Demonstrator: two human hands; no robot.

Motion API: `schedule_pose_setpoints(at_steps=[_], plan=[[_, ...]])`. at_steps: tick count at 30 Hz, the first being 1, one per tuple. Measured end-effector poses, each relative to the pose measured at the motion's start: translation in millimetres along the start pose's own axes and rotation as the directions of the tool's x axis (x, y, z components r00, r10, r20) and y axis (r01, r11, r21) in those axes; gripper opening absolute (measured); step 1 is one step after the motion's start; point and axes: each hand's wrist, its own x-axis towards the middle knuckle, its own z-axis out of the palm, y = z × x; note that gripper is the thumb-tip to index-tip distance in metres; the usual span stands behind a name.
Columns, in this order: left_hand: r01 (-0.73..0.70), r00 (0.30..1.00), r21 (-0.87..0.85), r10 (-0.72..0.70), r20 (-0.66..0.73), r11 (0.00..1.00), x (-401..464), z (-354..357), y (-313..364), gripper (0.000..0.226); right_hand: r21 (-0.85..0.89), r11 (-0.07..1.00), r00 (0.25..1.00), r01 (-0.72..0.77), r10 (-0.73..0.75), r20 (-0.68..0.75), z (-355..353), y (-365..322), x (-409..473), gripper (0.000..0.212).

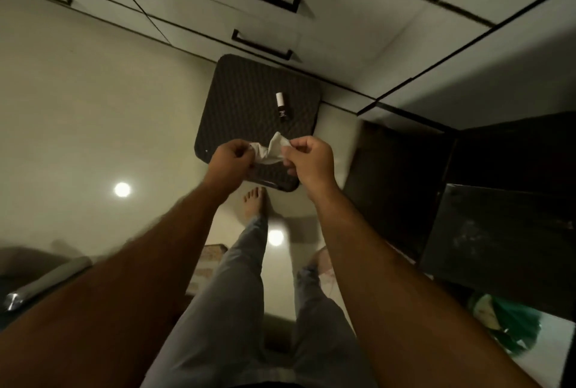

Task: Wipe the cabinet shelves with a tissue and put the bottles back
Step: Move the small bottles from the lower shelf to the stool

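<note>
Hands: left hand (230, 159) and right hand (307, 160) are both pinching a crumpled white tissue (270, 150).
Bottle: small dark white-capped bottle (282, 107) is lying at twelve o'clock of the tissue on a dark textured mat (243, 97).

The left hand (232, 157) and right hand (307, 158) pinch a crumpled white tissue (269, 150) stretched between their fingers (288, 155); beyond them, a small dark white-capped bottle (282, 107) lies on a dark textured square stool (243, 100).

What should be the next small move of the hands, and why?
Probably carry the tissue right, toward the open dark cabinet. The left hand and right hand both pinch it, crumpled, above the dark mat, where one bottle lies waiting.
</note>
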Motion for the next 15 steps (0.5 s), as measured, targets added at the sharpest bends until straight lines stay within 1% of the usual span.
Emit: schedule_pose_setpoints(at_steps=[2, 5, 10, 15], plan=[[0.023, 1.000, -0.013, -0.023, -0.001, 1.000, 21, -7, -13, 0.013, 0.003, 1.000, 0.999, -0.026, 0.026, -0.024, 17, 5, 19, 0.011], [0.061, 0.998, -0.028, -0.062, -0.027, 0.998, 53, -11, -33, 0.008, -0.012, 0.997, 0.996, -0.076, 0.076, -0.038, 38, 12, 50, 0.008], [0.121, 0.992, -0.030, -0.122, -0.042, 0.992, 97, -6, -60, 0.012, -0.064, 0.990, 0.991, -0.124, 0.121, -0.050, 58, 25, 96, 0.013], [0.145, 0.986, 0.030, -0.142, -0.087, 0.989, 122, 2, -72, 0.010, -0.095, 0.983, 0.984, -0.160, 0.152, -0.091, 74, 47, 124, 0.019]])
